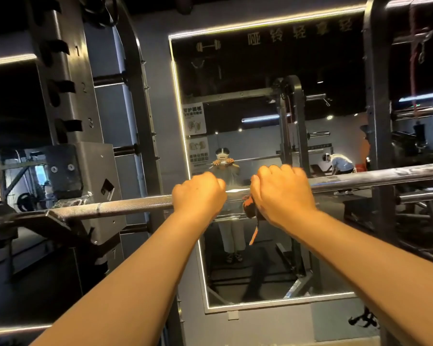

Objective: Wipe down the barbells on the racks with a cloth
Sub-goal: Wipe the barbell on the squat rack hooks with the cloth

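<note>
We were mid-wipe: right hand (283, 193) curled round cloth (250, 206) on bar (125, 207), left hand (198, 193) gripped bare bar just beside. Next likely needed sliding cloth along.

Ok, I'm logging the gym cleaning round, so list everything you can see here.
barbell: one, steel grey, lying across the rack, spanning the view
cloth: one, orange and dark, on the barbell under the right grip, a strip hanging down
left upright: one, dark grey, numbered slots, left of the mirror
right upright: one, dark grey, near the right edge
mirror: one, light-strip frame, on the wall behind the barbell
posters: two, white, stacked along the mirror's left side
other person: one, light top, bent over, reflected in the mirror
left grip: one, bare, curled over the barbell left of the cloth
right grip: one, bare, curled over the cloth and barbell
</note>
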{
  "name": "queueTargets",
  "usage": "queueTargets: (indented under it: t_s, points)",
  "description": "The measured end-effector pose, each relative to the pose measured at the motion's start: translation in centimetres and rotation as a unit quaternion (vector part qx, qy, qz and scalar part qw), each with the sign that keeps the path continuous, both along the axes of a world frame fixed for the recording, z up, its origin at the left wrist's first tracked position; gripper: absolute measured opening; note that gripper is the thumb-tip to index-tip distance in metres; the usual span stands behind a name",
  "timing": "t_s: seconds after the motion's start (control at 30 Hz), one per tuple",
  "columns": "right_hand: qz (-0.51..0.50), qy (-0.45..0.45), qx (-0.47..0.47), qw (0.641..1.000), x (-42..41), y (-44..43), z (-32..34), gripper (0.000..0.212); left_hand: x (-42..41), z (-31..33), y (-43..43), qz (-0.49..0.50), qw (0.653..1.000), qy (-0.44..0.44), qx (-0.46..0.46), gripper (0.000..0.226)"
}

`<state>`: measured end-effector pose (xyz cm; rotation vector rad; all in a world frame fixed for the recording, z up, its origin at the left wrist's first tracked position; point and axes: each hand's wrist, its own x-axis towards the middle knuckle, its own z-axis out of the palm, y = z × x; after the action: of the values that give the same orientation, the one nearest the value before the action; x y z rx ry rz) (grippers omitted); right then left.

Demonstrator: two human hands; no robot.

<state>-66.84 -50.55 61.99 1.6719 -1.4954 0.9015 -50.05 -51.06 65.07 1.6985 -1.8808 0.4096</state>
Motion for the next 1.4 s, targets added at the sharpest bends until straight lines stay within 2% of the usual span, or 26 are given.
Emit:
queueTargets:
  t_s: [0.1,0.23,0.33,0.43,0.53,0.57,0.63,0.77,0.87,0.93,0.97,1.0,1.1,1.17,1.3,1.4]
  points:
    - [0.027,0.035,-0.041,0.998,-0.3,-0.5,-2.1,0.046,-1.0,-0.7,0.2,-0.023,0.999,-0.031,-0.023,0.029]
    - [0.057,0.09,-0.018,0.994,-2.3,-0.5,-1.2,0.052,-0.5,-1.5,-0.6,-0.019,0.996,-0.044,-0.078,0.032]
    - [0.019,0.14,0.033,0.989,-2.3,-0.1,0.8,0.035,-0.5,-1.8,-0.8,-0.012,0.994,-0.057,-0.095,0.035]
    - [0.014,0.09,0.07,0.993,-1.2,0.2,1.6,0.02,-0.6,-1.9,-0.9,0.004,0.994,-0.043,-0.101,0.037]
    - [0.028,0.022,0.012,0.999,-0.8,0.0,0.4,0.036,-0.5,-2.1,-1.0,-0.004,0.994,-0.038,-0.102,0.036]
    - [0.045,0.018,-0.026,0.998,-1.0,-0.3,-0.8,0.039,-0.5,-2.1,-0.9,-0.008,0.994,-0.044,-0.105,0.036]
    - [0.053,0.064,-0.069,0.994,-1.8,-0.5,-3.1,0.044,-0.5,-2.1,-0.8,-0.012,0.992,-0.058,-0.11,0.036]
    - [0.055,0.106,-0.037,0.992,-3.6,-0.4,-2.6,0.051,-0.5,-2.1,-0.6,-0.012,0.992,-0.067,-0.109,0.035]
    - [0.014,0.16,0.026,0.987,-3.1,0.4,0.4,0.038,-0.4,-2.1,-1.0,-0.006,0.991,-0.063,-0.115,0.037]
    - [0.003,0.157,0.091,0.983,-2.3,0.6,1.7,0.031,-0.4,-2.2,-1.2,-0.004,0.992,-0.05,-0.115,0.038]
    - [-0.003,0.143,0.092,0.985,-1.9,0.5,1.7,0.03,-0.4,-2.2,-1.2,-0.004,0.992,-0.044,-0.115,0.038]
    - [-0.003,0.125,0.073,0.989,-1.7,0.3,1.4,0.029,-0.4,-2.2,-1.4,-0.005,0.993,-0.04,-0.114,0.038]
    - [0.032,0.038,-0.023,0.998,-1.9,-0.2,-0.8,0.046,-0.4,-2.3,-1.6,-0.009,0.993,-0.027,-0.116,0.038]
    - [0.064,0.057,-0.058,0.995,-2.5,-0.3,-2.4,0.047,-0.3,-2.3,-1.7,-0.012,0.993,-0.026,-0.116,0.038]
    - [0.065,0.089,0.041,0.993,-5.1,0.2,-0.8,0.055,-0.1,-2.3,-1.5,-0.014,0.993,-0.03,-0.109,0.038]
    - [-0.039,0.181,0.113,0.976,-5.6,0.9,1.5,0.04,-0.2,-2.1,-1.4,-0.007,0.994,-0.041,-0.102,0.037]
